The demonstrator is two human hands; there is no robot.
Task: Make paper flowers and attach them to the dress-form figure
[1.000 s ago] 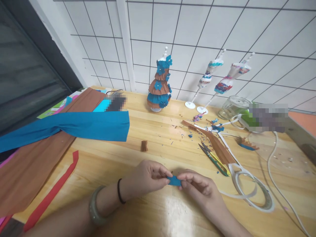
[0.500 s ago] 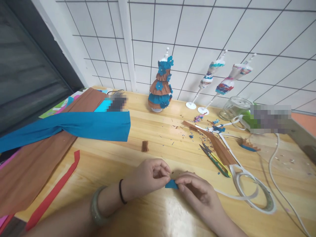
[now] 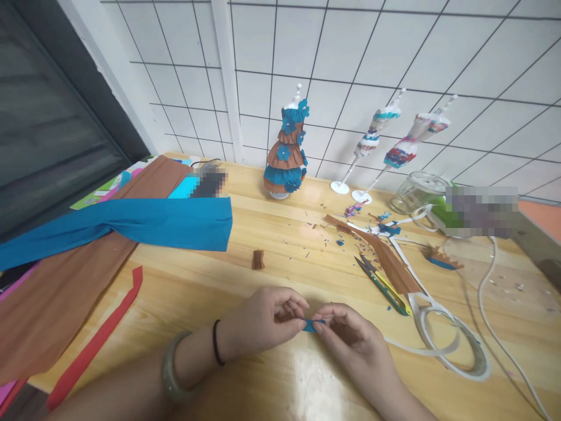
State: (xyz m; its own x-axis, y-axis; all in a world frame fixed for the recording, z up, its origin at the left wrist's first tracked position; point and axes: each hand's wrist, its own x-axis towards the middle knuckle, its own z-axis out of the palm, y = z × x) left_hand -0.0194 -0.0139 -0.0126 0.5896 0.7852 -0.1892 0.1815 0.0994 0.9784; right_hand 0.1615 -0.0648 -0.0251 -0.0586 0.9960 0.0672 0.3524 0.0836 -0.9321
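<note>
Between the fingertips of both hands is a small piece of blue crepe paper [image 3: 310,327], held low over the front of the table. My left hand [image 3: 269,314] is closed, its thumb and fingers pinching the paper's left end. On the other end, my right hand [image 3: 353,336] is also closed, with the thumb and index finger gripping it; the paper's upper edge looks folded or rolled there. Beyond the hands lies a small folded stack of brown crepe paper [image 3: 258,259]. Green-and-yellow thread snips [image 3: 385,287] lie to the right.
A blue-and-brown ruffled dress form [image 3: 284,155] stands at the back, near two white mannequin stands [image 3: 362,197]. Rolls of white tape [image 3: 477,362], a brown strip [image 3: 392,263] and scraps lie right. Blue crepe sheets [image 3: 193,222] and a red strip [image 3: 99,339] lie left.
The blue paper's visible part has become narrower, its upper edge now folded or rolled. My hands have shifted slightly, with the right fingers curling more around the paper.
</note>
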